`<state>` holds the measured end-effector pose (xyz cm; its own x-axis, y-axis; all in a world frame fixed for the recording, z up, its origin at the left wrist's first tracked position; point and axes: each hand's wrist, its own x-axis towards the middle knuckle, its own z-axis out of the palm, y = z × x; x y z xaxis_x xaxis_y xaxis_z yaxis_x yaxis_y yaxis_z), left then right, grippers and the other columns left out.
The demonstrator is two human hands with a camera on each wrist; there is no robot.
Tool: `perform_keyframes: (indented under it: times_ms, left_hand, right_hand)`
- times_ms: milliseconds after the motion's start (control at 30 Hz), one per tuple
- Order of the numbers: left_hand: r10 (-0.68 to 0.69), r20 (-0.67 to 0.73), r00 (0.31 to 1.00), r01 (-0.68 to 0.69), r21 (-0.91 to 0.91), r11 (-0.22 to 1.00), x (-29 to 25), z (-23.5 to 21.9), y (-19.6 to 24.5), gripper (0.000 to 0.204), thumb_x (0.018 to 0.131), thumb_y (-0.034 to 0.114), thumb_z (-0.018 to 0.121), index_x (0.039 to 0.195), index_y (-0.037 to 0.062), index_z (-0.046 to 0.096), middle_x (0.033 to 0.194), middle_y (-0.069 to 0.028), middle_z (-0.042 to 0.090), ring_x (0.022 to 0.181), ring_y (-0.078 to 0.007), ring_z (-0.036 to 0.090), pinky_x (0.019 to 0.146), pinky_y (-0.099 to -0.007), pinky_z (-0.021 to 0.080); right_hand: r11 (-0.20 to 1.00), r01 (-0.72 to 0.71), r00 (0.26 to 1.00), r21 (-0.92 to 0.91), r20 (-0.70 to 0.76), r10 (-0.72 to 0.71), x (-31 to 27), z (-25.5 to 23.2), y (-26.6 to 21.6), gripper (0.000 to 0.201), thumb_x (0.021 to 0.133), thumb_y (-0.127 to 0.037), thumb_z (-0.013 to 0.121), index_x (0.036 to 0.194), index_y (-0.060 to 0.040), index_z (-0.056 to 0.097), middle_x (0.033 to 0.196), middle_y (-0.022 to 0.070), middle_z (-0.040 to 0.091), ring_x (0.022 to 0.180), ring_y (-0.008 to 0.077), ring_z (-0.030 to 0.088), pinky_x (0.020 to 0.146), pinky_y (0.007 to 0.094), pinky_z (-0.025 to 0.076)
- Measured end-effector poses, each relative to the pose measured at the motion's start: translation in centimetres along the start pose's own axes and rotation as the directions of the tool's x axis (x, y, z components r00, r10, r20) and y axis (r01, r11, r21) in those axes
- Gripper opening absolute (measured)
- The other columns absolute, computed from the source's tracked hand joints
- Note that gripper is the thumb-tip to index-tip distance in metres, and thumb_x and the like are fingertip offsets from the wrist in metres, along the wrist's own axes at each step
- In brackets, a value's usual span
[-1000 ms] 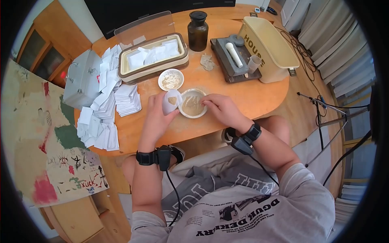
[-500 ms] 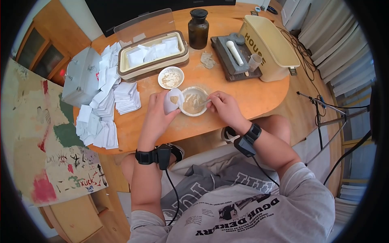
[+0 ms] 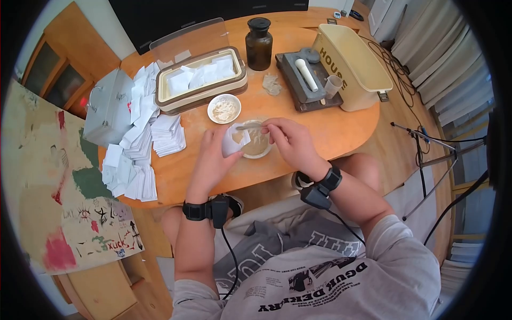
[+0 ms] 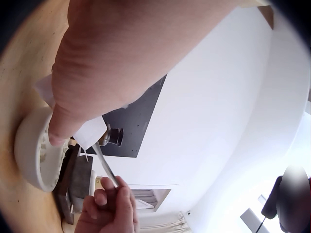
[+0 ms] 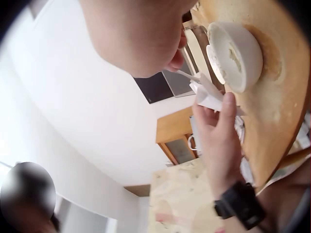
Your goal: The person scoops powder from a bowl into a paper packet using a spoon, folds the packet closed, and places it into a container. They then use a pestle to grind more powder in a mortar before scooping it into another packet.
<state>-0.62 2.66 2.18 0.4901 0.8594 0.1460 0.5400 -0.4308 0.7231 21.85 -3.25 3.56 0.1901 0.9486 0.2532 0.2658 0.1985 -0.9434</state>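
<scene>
My left hand grips a small folded white paper packet at the near left rim of a white bowl. Pale beige powder lies in that bowl. Between the fingertips of my right hand is the handle of a slim metal spoon. Its far end reaches into the packet's mouth, above the bowl. From the left wrist, the spoon slants up from the right hand to the paper. The spoon's tip is hidden by the paper.
A smaller bowl of pale powder stands just behind. Left are stacked paper packets, a silver case and a lidded tub of packets. Behind are a dark jar, a white pestle and a cream bin.
The spoon has come up out of the bowl and moved left to the paper packet. My left hand has shifted slightly right and turned the packet so its powder no longer shows.
</scene>
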Motion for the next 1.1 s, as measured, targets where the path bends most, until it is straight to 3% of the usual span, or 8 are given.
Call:
perform_keyframes:
  times_ms: [33, 200, 233, 367, 500, 567, 767, 1100]
  left_hand:
    - [0.011, -0.010, 1.000, -0.011, -0.006, 1.000, 0.0, 0.1, -0.1, 0.063, 0.079, 0.014, 0.080, 0.134, 0.0020, 0.049, 0.123, -0.0178, 0.051, 0.116, -0.0361, 0.053, 0.103, -0.0404, 0.043]
    - [0.002, -0.103, 0.995, 0.000, 0.016, 1.000, 0.1, 1.1, -1.4, 0.065, 0.082, 0.009, 0.078, 0.135, 0.0009, 0.042, 0.125, -0.0151, 0.051, 0.117, -0.0310, 0.054, 0.103, -0.0391, 0.044]
    - [-0.055, -0.116, 0.992, 0.021, -0.272, 0.962, 0.4, 1.8, -2.4, 0.066, 0.082, 0.006, 0.077, 0.137, 0.0023, 0.039, 0.127, -0.0129, 0.050, 0.119, -0.0268, 0.053, 0.104, -0.0382, 0.044]
    - [-0.171, -0.052, 0.984, 0.073, -0.757, 0.649, 0.6, 1.1, -1.3, 0.069, 0.083, 0.002, 0.076, 0.138, 0.0031, 0.034, 0.135, -0.0136, 0.046, 0.132, -0.0223, 0.045, 0.111, -0.0384, 0.040]
    - [-0.135, -0.094, 0.986, 0.015, -0.766, 0.642, 0.6, 1.2, -1.8, 0.069, 0.084, 0.000, 0.075, 0.140, 0.0056, 0.035, 0.132, -0.0090, 0.048, 0.121, -0.0184, 0.049, 0.105, -0.0364, 0.043]
    - [-0.048, -0.202, 0.978, -0.051, -0.457, 0.888, 0.7, 1.1, -1.8, 0.067, 0.082, 0.005, 0.078, 0.137, 0.0040, 0.040, 0.129, -0.0106, 0.050, 0.120, -0.0213, 0.050, 0.104, -0.0368, 0.042]
    - [0.043, -0.272, 0.961, -0.046, -0.008, 0.999, 0.2, 0.2, -1.0, 0.065, 0.079, 0.017, 0.081, 0.133, 0.0001, 0.049, 0.123, -0.0168, 0.051, 0.119, -0.0338, 0.050, 0.103, -0.0399, 0.041]
    - [0.058, -0.169, 0.984, -0.043, 0.092, 0.995, 0.1, 0.6, -0.7, 0.066, 0.078, 0.017, 0.081, 0.133, 0.0019, 0.049, 0.119, -0.0188, 0.052, 0.116, -0.0374, 0.050, 0.101, -0.0429, 0.042]
  right_hand:
    - [0.958, 0.217, 0.976, -0.187, 0.070, -0.208, -0.3, 0.2, -0.3, 0.016, 0.100, -0.007, 0.054, 0.105, 0.0015, 0.066, 0.088, 0.0119, 0.070, 0.073, 0.0205, 0.066, 0.068, 0.0300, 0.053]
    - [0.930, 0.198, 0.980, -0.308, 0.041, -0.195, 0.0, -1.4, 1.0, 0.015, 0.098, -0.008, 0.058, 0.104, 0.0018, 0.066, 0.090, 0.0160, 0.069, 0.081, 0.0277, 0.069, 0.073, 0.0347, 0.054]
    - [0.885, 0.230, 0.973, -0.405, 0.092, -0.210, 0.2, -1.4, 1.6, 0.015, 0.098, -0.009, 0.058, 0.104, 0.0016, 0.066, 0.091, 0.0163, 0.069, 0.084, 0.0286, 0.070, 0.076, 0.0355, 0.054]
    - [0.936, 0.178, 0.977, -0.302, 0.164, -0.133, 0.0, -1.0, 3.2, 0.016, 0.098, -0.010, 0.058, 0.104, 0.0022, 0.066, 0.091, 0.0171, 0.070, 0.085, 0.0297, 0.069, 0.078, 0.0368, 0.054]
    - [0.988, -0.042, 0.969, -0.146, 0.235, 0.076, 0.0, -1.3, 3.0, 0.016, 0.099, -0.009, 0.056, 0.103, 0.0023, 0.066, 0.090, 0.0167, 0.070, 0.083, 0.0281, 0.069, 0.078, 0.0361, 0.054]
    - [0.983, -0.143, 0.960, -0.113, 0.225, 0.165, 0.1, -1.7, 2.9, 0.016, 0.099, -0.009, 0.056, 0.102, 0.0022, 0.066, 0.089, 0.0166, 0.070, 0.082, 0.0276, 0.069, 0.077, 0.0360, 0.054]
    - [0.889, 0.182, 0.983, -0.420, 0.108, -0.150, -0.2, -1.7, 2.8, 0.016, 0.099, -0.011, 0.055, 0.099, 0.0025, 0.064, 0.081, 0.0142, 0.068, 0.073, 0.0281, 0.068, 0.068, 0.0357, 0.053]
    - [0.887, -0.418, 0.908, 0.197, 0.130, 0.399, -0.6, 0.3, 4.7, 0.022, 0.101, -0.014, 0.051, 0.099, 0.0025, 0.064, 0.080, 0.0068, 0.069, 0.066, 0.0101, 0.061, 0.063, 0.0255, 0.050]
